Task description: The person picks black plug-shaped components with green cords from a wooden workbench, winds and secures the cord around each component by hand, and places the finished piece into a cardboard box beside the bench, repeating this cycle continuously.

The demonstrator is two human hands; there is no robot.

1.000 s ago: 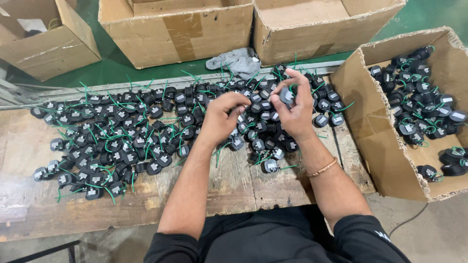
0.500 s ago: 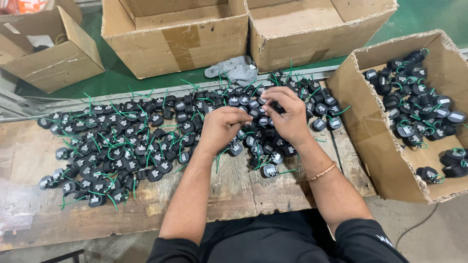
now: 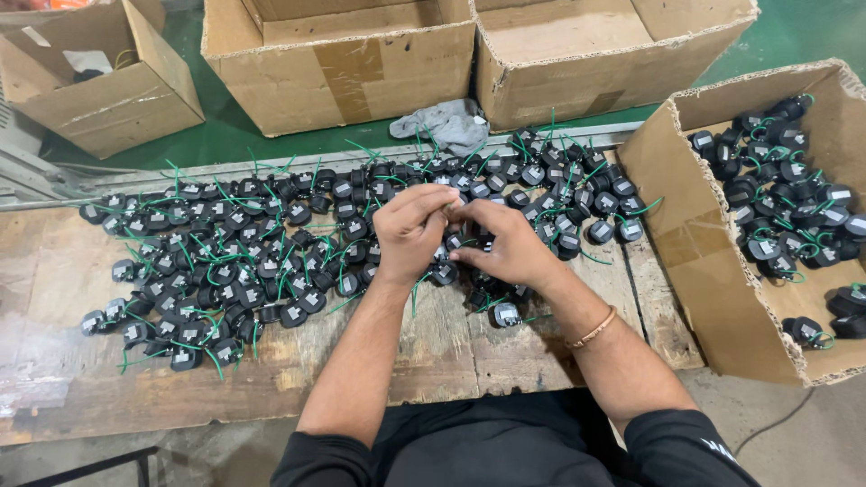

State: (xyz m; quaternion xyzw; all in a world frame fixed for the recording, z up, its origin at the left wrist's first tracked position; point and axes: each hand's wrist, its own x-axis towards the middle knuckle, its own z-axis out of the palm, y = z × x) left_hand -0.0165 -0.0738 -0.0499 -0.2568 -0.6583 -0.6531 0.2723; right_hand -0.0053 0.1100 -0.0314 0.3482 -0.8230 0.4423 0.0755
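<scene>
Carton [image 3: 686, 225] of black wired parts [image 3: 785, 189]

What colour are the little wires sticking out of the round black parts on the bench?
Green. The wires show best in the head view, curling from the black parts.

Worn wooden bench [image 3: 469, 356] carries black wired parts [image 3: 225, 261] and grey rag [image 3: 448, 123].
</scene>
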